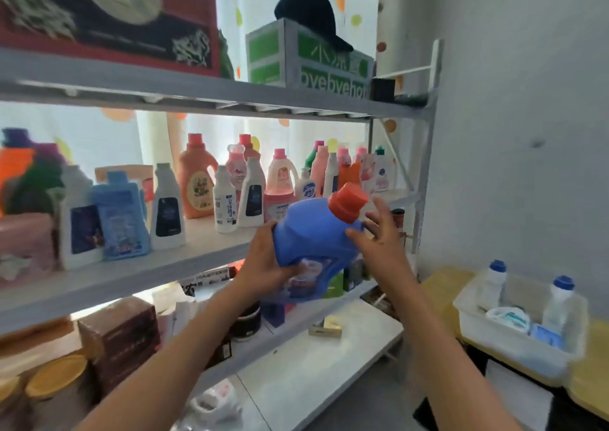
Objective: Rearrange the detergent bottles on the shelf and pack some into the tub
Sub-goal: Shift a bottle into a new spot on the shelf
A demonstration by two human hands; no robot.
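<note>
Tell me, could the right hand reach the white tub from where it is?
Probably yes: the right hand is open beside the blue bottle, and nothing stands between it and the white tub lower right.

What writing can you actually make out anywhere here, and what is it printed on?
"byebyehot", partly cut off: large white letters on the side of the green and grey carton on the top shelf.
Large white Chinese characters above that on the same carton: too blurred to read.
Label on the blue bottle held in both hands: blurred, unreadable.
Labels on the shelf bottles, such as the white one: too small to read.
</note>
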